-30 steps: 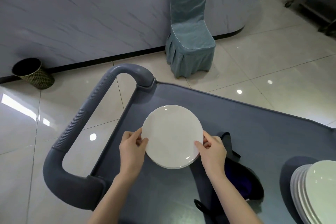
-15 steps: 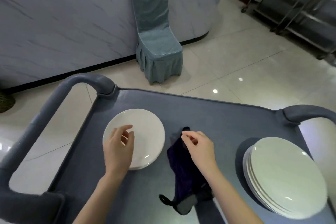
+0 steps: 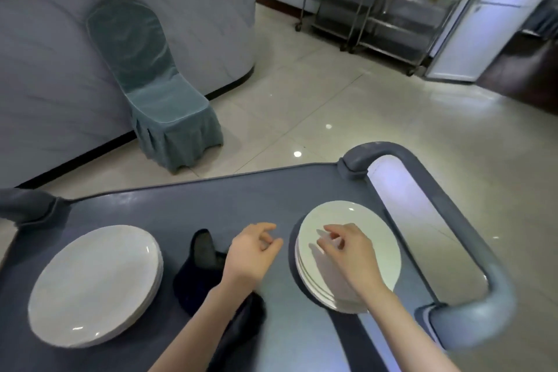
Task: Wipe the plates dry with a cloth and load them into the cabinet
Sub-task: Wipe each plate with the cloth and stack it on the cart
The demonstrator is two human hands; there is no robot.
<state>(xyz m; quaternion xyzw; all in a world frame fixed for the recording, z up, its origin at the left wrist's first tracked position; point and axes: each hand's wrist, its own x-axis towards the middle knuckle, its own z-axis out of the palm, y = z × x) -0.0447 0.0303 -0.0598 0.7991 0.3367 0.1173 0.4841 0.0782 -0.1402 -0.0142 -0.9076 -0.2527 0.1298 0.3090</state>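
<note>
Head view: a person stands at a grey service cart [image 3: 241, 199], both bare forearms reaching out over its flat top.
Left stack of plates [image 3: 93, 284]: white plates piled flat at the cart's left end, well apart from both hands.
Right stack of plates [image 3: 371, 220]: several white plates piled flat near the cart's right end, just beside the right handle [image 3: 495, 281].
Cloth [image 3: 202, 251]: dark and crumpled, lying on the cart top between the 2 stacks; the left forearm crosses above its near part.
Left hand [image 3: 252, 254]: hovers back-up over bare cart top, between the cloth and the right stack. The fingers are loosely curled, thumb and forefinger only a narrow gap apart, with nothing in them.
Right hand [image 3: 347, 251]: poised over the right stack, fingers loosely bent, thumb and forefinger parted, holding nothing. Its shadow falls on the top plate. Whether a fingertip touches the plate cannot be told.
Left handle [image 3: 27, 205]: only a grey corner of it shows at the frame's left edge.
Background: a chair [image 3: 157, 93] in a teal cover stands against a pale curved counter [image 3: 196, 24]. 2 steel trolleys [image 3: 377, 9] are parked by the far wall, and the tiled floor [image 3: 332, 100] is glossy.
</note>
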